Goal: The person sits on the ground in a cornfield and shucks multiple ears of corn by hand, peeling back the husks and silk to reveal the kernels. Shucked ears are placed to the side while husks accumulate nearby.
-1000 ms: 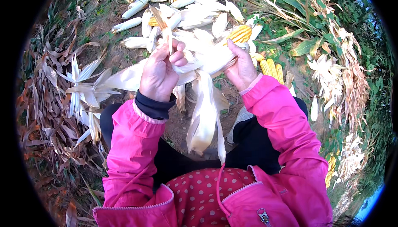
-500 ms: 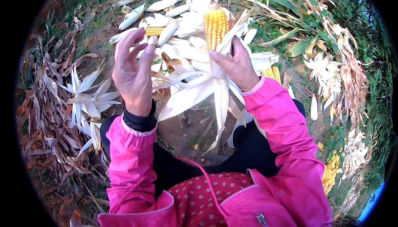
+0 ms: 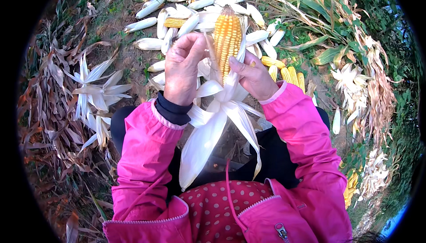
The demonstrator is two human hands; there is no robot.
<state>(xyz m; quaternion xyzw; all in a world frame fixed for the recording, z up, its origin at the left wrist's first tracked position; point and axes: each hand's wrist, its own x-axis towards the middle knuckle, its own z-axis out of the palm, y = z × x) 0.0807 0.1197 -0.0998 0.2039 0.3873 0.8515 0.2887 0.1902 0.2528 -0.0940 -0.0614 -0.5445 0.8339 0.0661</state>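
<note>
An ear of corn (image 3: 227,43) stands nearly upright in front of me, its yellow kernels bare and its tip brown. Pale husk leaves (image 3: 204,139) are peeled back from its base and hang toward my lap. My right hand (image 3: 256,78) is closed around the lower part of the ear, thumb against the kernels. At the ear's left side, my left hand (image 3: 183,69) has its thumb and forefinger pinched on a thin strip of husk (image 3: 213,59). The exact fingertip contact is partly hidden.
Several unpeeled ears (image 3: 151,6) lie on the ground beyond my hands. Bare yellow cobs (image 3: 293,76) lie right of my right hand. Loose husks (image 3: 100,90) and dry stalks (image 3: 49,123) are at the left; leafy stalks (image 3: 306,3) lie far right.
My left hand has moved right from open air to the ear and closed on a husk strip. The ear has come slightly lower, and the hanging husk leaves have swung toward my lap.
</note>
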